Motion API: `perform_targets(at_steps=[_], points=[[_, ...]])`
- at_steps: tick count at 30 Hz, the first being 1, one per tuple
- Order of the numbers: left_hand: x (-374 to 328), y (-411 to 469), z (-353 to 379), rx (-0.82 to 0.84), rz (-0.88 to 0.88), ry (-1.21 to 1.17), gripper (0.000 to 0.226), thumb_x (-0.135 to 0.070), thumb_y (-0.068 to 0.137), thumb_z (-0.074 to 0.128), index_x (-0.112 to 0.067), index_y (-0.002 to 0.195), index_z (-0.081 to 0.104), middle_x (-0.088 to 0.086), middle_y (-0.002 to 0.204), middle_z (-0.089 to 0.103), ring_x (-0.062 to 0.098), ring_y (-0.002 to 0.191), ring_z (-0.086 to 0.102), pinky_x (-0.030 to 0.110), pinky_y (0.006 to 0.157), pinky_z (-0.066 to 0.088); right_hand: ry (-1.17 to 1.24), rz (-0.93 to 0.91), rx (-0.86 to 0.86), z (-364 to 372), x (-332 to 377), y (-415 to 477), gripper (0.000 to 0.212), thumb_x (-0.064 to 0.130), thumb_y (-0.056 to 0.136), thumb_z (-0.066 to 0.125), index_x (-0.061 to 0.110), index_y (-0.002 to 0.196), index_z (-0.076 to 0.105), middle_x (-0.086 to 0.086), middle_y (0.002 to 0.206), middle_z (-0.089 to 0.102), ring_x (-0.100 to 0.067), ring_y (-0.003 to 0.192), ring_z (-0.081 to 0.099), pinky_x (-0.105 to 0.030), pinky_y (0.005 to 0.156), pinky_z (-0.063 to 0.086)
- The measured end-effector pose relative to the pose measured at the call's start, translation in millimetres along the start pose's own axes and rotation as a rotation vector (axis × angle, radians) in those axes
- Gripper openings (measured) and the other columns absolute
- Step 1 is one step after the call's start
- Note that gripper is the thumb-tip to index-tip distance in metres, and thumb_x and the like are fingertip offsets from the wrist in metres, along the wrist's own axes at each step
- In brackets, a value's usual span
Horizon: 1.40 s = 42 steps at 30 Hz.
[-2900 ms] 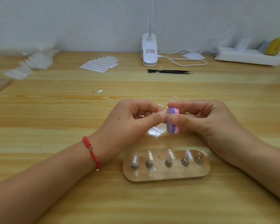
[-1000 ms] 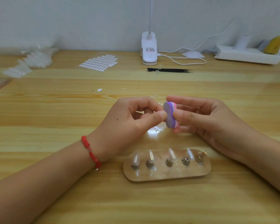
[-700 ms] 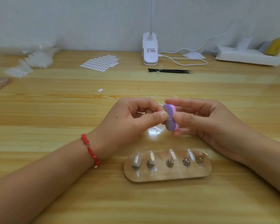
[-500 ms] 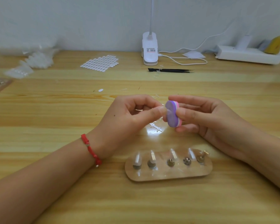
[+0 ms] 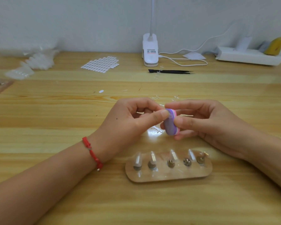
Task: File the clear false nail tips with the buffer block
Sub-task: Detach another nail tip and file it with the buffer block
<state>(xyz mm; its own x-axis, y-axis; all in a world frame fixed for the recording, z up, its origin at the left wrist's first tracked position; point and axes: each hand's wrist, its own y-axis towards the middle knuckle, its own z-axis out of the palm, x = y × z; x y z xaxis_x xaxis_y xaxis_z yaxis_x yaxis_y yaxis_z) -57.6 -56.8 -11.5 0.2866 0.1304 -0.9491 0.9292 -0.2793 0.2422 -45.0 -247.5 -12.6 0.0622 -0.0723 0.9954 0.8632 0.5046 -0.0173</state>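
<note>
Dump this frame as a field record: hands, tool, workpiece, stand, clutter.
left hand: thumb and forefinger pinch a clear nail tip, barely visible, against the buffer block
right hand: grips the buffer block above the table
buffer block: purple and pink, roughly upright, between both hands
oval stand: nearest the camera, five metal pegs; four carry clear tips, rightmost looks bare
far table: black tweezers, clip lamp, sheet of adhesive tabs
</note>
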Motion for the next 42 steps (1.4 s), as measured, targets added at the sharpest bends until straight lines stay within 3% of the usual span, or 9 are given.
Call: perform_targets(at_steps=[3,7,12,15,20,26,30,35,42], points=[[0.5,1.1,-0.3,-0.048,0.001,-0.002,0.019,-0.030,0.070,0.064,-0.012,0.071,0.069,0.019,0.060,0.039,0.005,0.050,0.036,0.008,0.051,0.032,0.055,-0.007,-0.028,-1.5,-0.5,0.8,0.033,0.015,0.065,0.079,0.021,0.096,0.079,-0.008,0.092,0.076,-0.017,0.083,0.073,-0.021,0.063,0.057],[-0.8,0.4,1.5,0.002,-0.008,0.000,0.014,-0.019,0.077,0.066,-0.005,0.074,0.067,0.032,0.061,0.039,0.006,0.048,0.032,0.004,0.049,0.032,0.091,-0.012,-0.039,-2.3,-0.2,0.3,0.034,0.015,0.062,0.077,0.021,0.095,0.079,-0.006,0.091,0.076,-0.015,0.079,0.073,-0.021,0.062,0.057],[2.3,2.1,-1.1,-0.115,-0.003,0.002,0.011,-0.013,0.080,0.067,-0.010,0.069,0.065,0.001,0.053,0.036,0.001,0.044,0.034,0.004,0.049,0.031,0.045,-0.008,-0.019,-0.9,-0.5,0.9,0.035,0.012,0.061,0.081,0.022,0.094,0.079,-0.009,0.091,0.076,-0.021,0.085,0.074,-0.022,0.062,0.057],[-0.3,0.9,0.5,-0.018,0.002,0.021,0.015,-0.023,0.074,0.066,-0.009,0.070,0.066,0.018,0.057,0.033,0.005,0.048,0.031,0.008,0.049,0.030,0.094,-0.021,-0.054,-1.7,-1.3,0.6,0.033,0.016,0.061,0.074,0.022,0.094,0.079,-0.006,0.089,0.076,-0.015,0.079,0.073,-0.021,0.062,0.057],[1.4,2.4,-0.9,-0.131,0.001,-0.018,0.012,-0.012,0.081,0.066,-0.009,0.069,0.064,0.006,0.058,0.035,0.001,0.045,0.032,0.004,0.049,0.032,0.015,-0.011,-0.014,-0.8,-1.0,0.8,0.034,0.012,0.061,0.081,0.020,0.095,0.079,-0.010,0.091,0.074,-0.026,0.087,0.073,-0.024,0.062,0.058],[-1.7,-0.1,0.2,-0.006,-0.012,0.001,0.012,-0.010,0.081,0.065,-0.009,0.069,0.063,0.031,0.063,0.037,0.003,0.044,0.029,0.005,0.046,0.030,0.041,-0.020,-0.031,-0.8,-1.5,0.4,0.035,0.019,0.058,0.077,0.021,0.093,0.079,-0.008,0.089,0.074,-0.021,0.081,0.073,-0.023,0.062,0.057],[0.6,2.2,-2.0,-0.097,0.000,-0.004,0.016,-0.006,0.083,0.065,-0.011,0.068,0.062,0.010,0.060,0.036,0.001,0.042,0.036,0.004,0.047,0.031,0.052,-0.008,-0.032,-1.0,-1.1,0.9,0.035,0.017,0.059,0.076,0.021,0.093,0.079,-0.009,0.090,0.074,-0.024,0.085,0.074,-0.022,0.060,0.057],[-3.3,0.1,1.0,-0.024,-0.003,-0.002,0.011,-0.018,0.076,0.066,-0.012,0.067,0.064,0.022,0.060,0.033,0.002,0.044,0.030,0.005,0.046,0.030,0.077,-0.021,-0.035,-1.1,-1.1,0.5,0.033,0.017,0.060,0.075,0.022,0.092,0.078,-0.008,0.090,0.075,-0.021,0.082,0.073,-0.023,0.060,0.057],[-0.2,1.5,-2.8,-0.010,-0.016,-0.055,0.015,-0.018,0.074,0.075,-0.012,0.067,0.063,-0.005,0.053,0.044,0.001,0.039,0.033,0.008,0.043,0.028,0.089,-0.019,-0.022,-2.7,-1.8,1.2,0.027,0.016,0.068,0.072,0.023,0.094,0.079,-0.006,0.091,0.076,-0.016,0.084,0.073,-0.021,0.062,0.057]])
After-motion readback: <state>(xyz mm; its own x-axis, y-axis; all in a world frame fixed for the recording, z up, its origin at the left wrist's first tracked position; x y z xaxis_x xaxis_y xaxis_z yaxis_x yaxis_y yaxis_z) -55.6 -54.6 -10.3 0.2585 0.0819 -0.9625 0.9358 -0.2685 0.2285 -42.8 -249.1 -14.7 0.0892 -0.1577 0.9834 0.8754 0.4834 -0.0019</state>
